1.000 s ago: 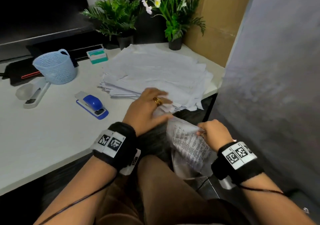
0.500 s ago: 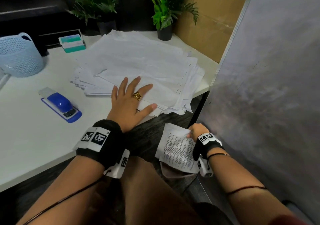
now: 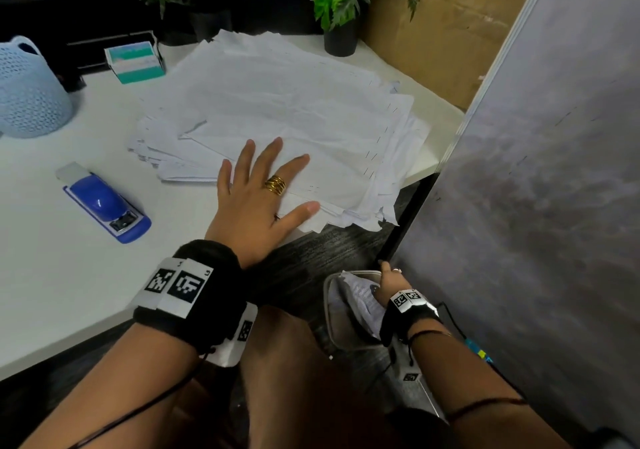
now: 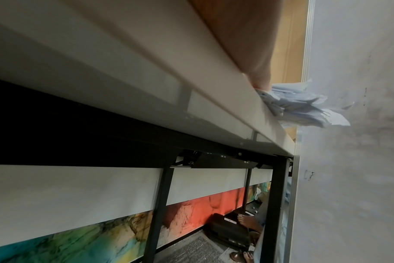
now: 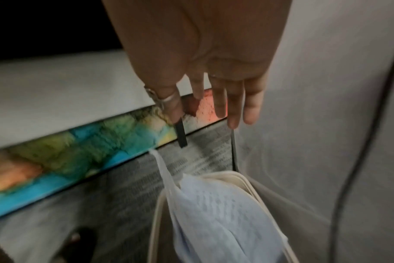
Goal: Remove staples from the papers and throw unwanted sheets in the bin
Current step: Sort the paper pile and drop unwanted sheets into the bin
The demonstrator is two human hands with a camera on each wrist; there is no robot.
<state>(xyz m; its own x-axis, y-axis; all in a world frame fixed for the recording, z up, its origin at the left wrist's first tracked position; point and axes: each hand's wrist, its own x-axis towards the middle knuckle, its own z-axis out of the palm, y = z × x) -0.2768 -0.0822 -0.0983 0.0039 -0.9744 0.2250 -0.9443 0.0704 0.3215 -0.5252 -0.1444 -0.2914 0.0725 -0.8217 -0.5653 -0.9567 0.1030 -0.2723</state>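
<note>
Over bin [image 3: 329, 310]: right hand [image 3: 389, 284] grip spread above sheet [image 3: 360, 303]; left hand [image 3: 258, 203] flat on stack [image 3: 294, 109].

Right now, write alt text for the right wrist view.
The right hand, fingers straight and holding nothing, hangs above a printed sheet lying crumpled in the beige bin on the floor beside a grey partition.

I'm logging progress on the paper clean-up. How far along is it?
Done: a printed sheet lies in the bin. In hand: the right hand hangs open above it, holding nothing; the left hand rests flat on the paper stack. Left: that thick stack, staples visible along its edge.
</note>
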